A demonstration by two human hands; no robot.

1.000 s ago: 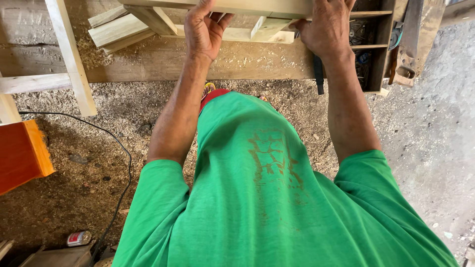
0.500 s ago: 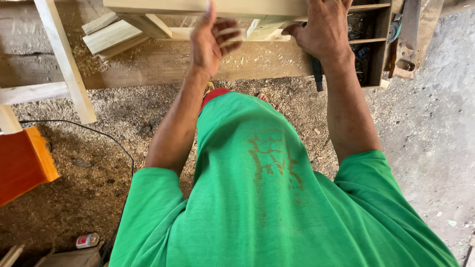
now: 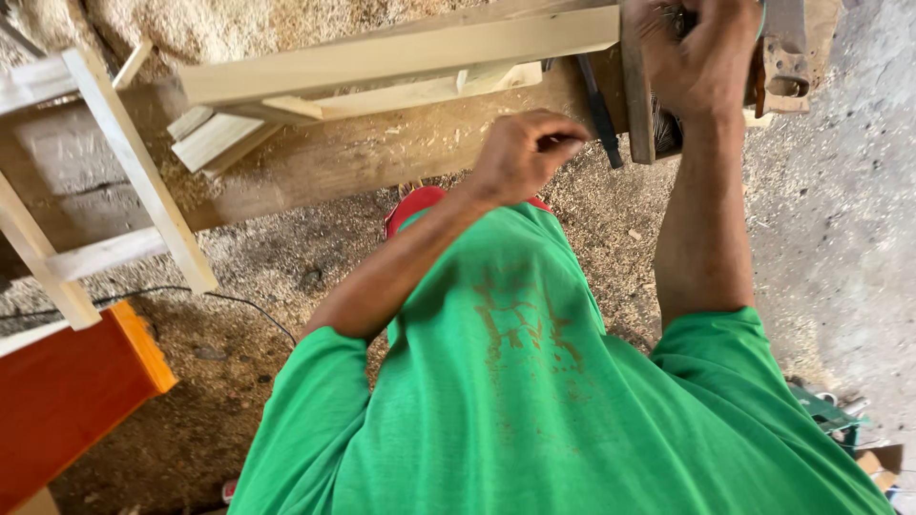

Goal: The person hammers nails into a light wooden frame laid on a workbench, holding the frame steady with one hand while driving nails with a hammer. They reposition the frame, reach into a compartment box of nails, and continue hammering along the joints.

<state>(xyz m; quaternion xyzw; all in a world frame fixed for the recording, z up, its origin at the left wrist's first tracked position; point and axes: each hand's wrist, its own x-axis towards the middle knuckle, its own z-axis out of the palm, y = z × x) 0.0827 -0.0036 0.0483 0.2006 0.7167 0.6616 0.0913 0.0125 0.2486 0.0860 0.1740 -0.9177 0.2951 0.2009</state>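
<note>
A long pale wooden plank [image 3: 401, 52] lies across the top of the view, above a heavier brown beam [image 3: 363, 162]. My right hand [image 3: 701, 62] is up at the plank's right end, closed around a short upright wooden piece [image 3: 637, 105] joined to it. My left hand [image 3: 525, 153] hangs free below the plank with its fingers curled in, touching no wood, and I see nothing in it. My green shirt [image 3: 515, 381] fills the lower middle of the view.
A pale wooden frame [image 3: 143, 181] leans at the left, with an orange-brown board [image 3: 67, 391] below it. A black cable [image 3: 191, 291] runs over the sawdust-covered ground [image 3: 286, 257]. A rusty metal fitting [image 3: 782, 57] sits by my right hand; grey concrete [image 3: 840, 238] lies to the right.
My left hand has let go of the plank and drawn back toward my body, fingers curling. My right hand stays gripping at the plank's right end. The view has tilted.
</note>
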